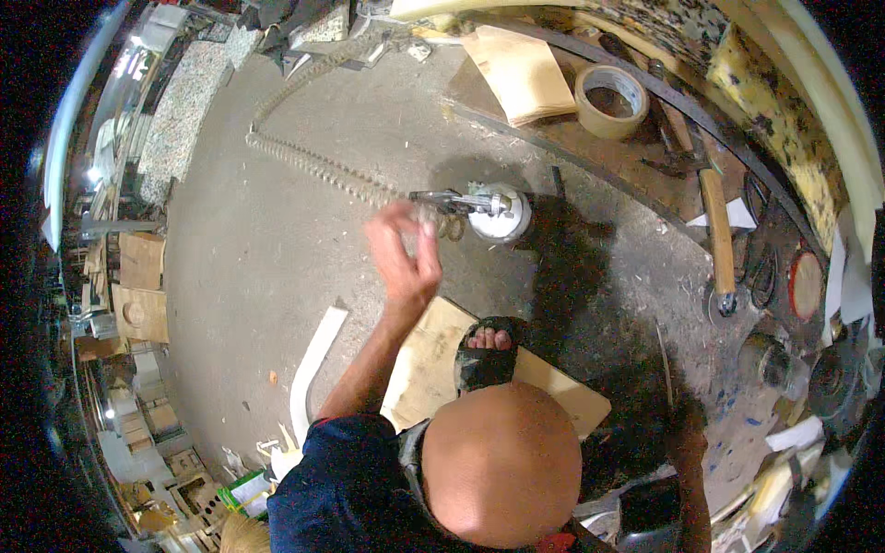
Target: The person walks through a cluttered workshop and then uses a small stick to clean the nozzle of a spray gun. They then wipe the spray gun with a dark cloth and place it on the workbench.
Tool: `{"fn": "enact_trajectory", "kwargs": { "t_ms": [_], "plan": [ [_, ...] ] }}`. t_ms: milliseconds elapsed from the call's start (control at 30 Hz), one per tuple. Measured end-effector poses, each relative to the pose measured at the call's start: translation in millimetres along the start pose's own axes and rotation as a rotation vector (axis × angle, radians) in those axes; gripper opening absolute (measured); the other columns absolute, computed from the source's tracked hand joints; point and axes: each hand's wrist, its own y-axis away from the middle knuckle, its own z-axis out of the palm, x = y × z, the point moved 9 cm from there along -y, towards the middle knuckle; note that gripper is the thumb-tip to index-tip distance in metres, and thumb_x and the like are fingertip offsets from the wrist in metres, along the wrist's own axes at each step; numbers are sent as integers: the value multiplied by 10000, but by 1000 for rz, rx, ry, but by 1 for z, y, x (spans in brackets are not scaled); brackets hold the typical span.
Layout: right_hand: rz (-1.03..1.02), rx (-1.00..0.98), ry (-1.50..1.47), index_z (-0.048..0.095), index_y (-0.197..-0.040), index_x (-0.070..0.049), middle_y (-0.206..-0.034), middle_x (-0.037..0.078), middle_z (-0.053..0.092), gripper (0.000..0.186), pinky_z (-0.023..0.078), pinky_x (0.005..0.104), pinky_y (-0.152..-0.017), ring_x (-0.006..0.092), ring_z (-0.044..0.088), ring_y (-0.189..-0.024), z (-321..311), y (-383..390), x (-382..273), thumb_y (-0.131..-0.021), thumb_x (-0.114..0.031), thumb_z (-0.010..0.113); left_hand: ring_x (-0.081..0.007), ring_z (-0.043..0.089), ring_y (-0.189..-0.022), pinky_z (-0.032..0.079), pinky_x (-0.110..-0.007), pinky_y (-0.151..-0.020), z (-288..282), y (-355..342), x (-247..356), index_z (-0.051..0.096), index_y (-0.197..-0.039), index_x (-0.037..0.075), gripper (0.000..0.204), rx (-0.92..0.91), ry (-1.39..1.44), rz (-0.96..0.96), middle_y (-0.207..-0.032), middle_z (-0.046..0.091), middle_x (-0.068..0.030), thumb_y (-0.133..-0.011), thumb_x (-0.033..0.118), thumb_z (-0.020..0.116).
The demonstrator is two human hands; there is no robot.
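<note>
My left hand (406, 256) is beside the handle end of a metal spray gun (456, 201). Its fingers are half curled and slightly blurred, with a gap to the thumb and nothing visible in it. Below the gun is a round cup (502, 226) with a white top. A clear coiled air hose (323, 166) runs from the handle toward the far left, and a few loops hang near my thumb. My right hand (687, 438) is low on the right in deep shadow, its fingers too dark to make out. A thin rod (665, 364) shows just beyond it.
My sandalled foot (487, 355) rests on a pale board (429, 355). A curved white strip (313, 364) lies to the left. Along the right are a tape roll (636, 115), sandpaper sheets (521, 74), a hammer (714, 221) and a round red-rimmed tin (808, 286). Wood offcuts (140, 286) pile up at left.
</note>
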Motion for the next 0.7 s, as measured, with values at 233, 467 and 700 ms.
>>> {"fn": "enact_trajectory", "kwargs": {
  "t_ms": [233,467,700],
  "plan": [
    [122,-299,142,576,-1155,-51,-1071,209,625,426,526,432,-683,383,632,-872,-15,-61,5,-826,-311,651,-360,555,-813,452,-440,-696,73,160,3,562,-749,49,186,-841,195,-149,-848,561,-160,-817,199,648],
    [-236,-148,62,569,-1172,-38,-1064,210,630,431,528,430,-696,383,634,-856,-28,-90,-27,-834,-294,646,-376,374,-1282,327,-460,-1052,-76,195,-241,369,-1367,57,629,-536,-741,-730,-1391,398,-198,-809,213,614],
    [-372,-167,62,561,-1188,-24,-1057,210,635,436,529,428,-708,383,637,-839,-20,-114,-41,-842,-277,641,-356,474,-1198,375,-463,-988,-173,275,-357,465,-1271,140,426,-880,-1015,-955,-1254,543,-145,-855,220,514]
  ]
}}
